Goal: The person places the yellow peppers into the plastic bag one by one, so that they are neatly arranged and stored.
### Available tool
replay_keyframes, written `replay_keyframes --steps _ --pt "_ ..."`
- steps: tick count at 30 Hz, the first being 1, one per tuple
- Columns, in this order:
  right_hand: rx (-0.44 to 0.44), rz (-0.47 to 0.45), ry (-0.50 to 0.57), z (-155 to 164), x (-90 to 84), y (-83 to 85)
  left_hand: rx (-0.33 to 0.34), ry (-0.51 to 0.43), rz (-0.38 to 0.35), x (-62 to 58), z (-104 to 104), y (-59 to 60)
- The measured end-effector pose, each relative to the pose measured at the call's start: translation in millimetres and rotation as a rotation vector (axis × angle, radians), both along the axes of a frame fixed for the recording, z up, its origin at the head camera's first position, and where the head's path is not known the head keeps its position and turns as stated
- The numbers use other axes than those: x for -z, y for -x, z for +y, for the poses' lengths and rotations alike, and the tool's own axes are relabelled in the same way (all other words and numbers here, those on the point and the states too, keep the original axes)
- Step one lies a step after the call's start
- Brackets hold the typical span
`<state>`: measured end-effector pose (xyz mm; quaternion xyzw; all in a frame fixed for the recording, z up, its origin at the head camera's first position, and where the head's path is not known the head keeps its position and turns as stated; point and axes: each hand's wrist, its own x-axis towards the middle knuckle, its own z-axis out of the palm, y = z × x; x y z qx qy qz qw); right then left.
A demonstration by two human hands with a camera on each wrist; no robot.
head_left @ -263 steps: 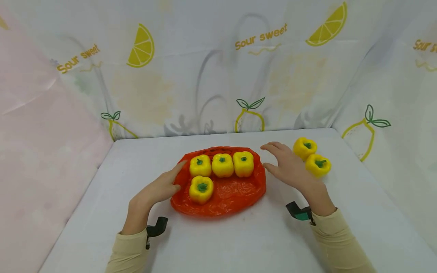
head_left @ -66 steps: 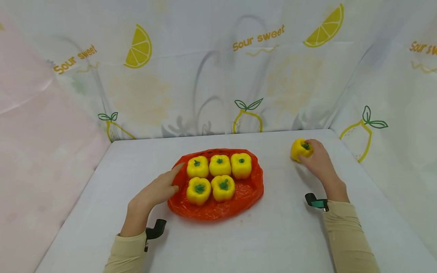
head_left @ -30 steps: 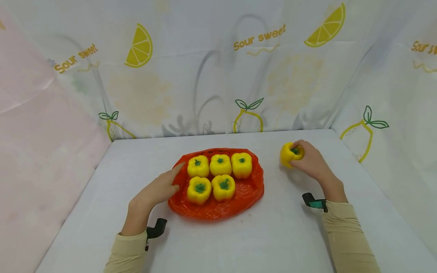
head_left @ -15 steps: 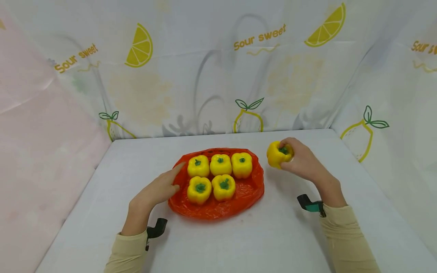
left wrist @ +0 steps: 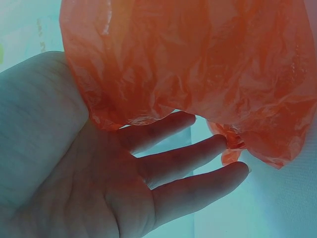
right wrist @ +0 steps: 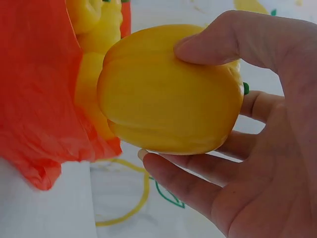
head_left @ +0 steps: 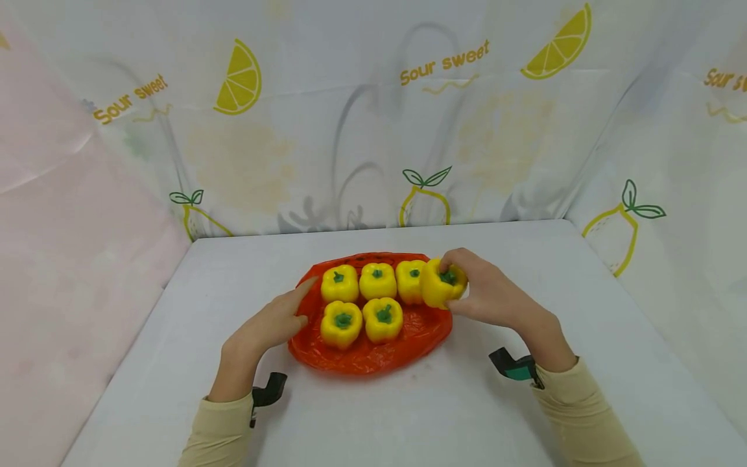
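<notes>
A red plastic bag [head_left: 373, 358], opened out wide, lies at the middle of the white table with several yellow bell peppers inside in two rows. Its back row includes one pepper [head_left: 338, 290] at the left, and the front row has one pepper [head_left: 334, 332] beside another [head_left: 376, 332]. My right hand [head_left: 496, 295] grips another yellow bell pepper [right wrist: 168, 99] between thumb and fingers, over the bag's right rim, partly covering the back row's right pepper. My left hand [head_left: 271, 321] rests against the bag's left side; in the left wrist view its fingers [left wrist: 198, 193] are extended beneath the red plastic.
White tabletop [head_left: 408, 421] surrounds the bag on every side. Behind it hangs a pale curtain [head_left: 327, 130] printed with lemons, and a pinkish curtain [head_left: 64, 259] hangs at the left. A small black wrist camera [head_left: 270, 390] sits on the left forearm.
My right hand set one pepper in the front row, then picked the last two-pepper group's remaining pepper off the table at right and carried it left over the bag. The left hand has stayed put.
</notes>
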<state>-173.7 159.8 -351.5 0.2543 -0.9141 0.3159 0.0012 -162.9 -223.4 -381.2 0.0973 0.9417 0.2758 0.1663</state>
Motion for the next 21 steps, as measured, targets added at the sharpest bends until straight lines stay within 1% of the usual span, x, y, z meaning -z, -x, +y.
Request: replay_keyframes --steps 5,9,13,21 --pt "-0.018 -0.047 -0.034 -12.5 0.9 -5.1 0.003 -0.002 0.004 -0.1 0.5 0.2" --pt "-0.047 -0.058 -0.062 -19.7 3.4 -8.8 -0.001 0.000 0.005 -0.2 0.4 0.5" --pt "-0.078 -0.053 -0.114 -27.1 7.5 -10.1 -0.002 0.005 -0.002 -0.1 0.4 0.9" --pt "-0.065 -0.061 -0.232 -36.5 9.5 -12.8 -0.005 0.002 -0.008 -0.5 1.0 0.3"
